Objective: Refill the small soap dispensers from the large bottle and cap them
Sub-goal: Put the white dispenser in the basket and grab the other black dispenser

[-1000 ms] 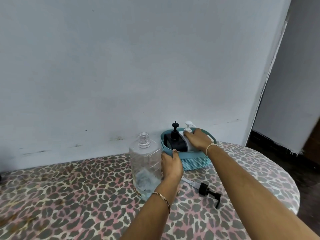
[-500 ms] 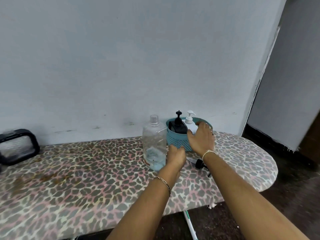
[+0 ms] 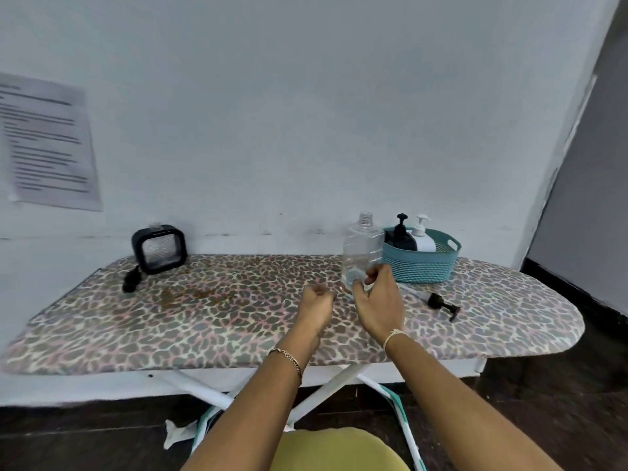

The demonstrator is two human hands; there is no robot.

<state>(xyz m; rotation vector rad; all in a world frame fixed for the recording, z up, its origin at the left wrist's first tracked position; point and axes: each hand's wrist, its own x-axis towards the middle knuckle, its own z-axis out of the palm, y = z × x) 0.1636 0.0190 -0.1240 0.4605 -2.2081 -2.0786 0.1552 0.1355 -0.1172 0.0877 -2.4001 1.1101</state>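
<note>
Two dispensers (image 3: 401, 239) sit capped in the basket (image 3: 419, 267) (large bottle (image 3: 360, 251) uncapped, nearly empty); left grip (image 3: 316, 302) curled empty, right grip (image 3: 379, 300) spread.

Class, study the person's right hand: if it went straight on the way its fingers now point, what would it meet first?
The clear large bottle, standing uncapped just beyond the right hand. The hand overlaps the bottle's base in this view, so contact looks close, though depth is unclear.

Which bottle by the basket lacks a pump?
The large clear bottle left of the teal basket: bare threaded neck; black dispenser and white dispenser inside have pumps.
</note>
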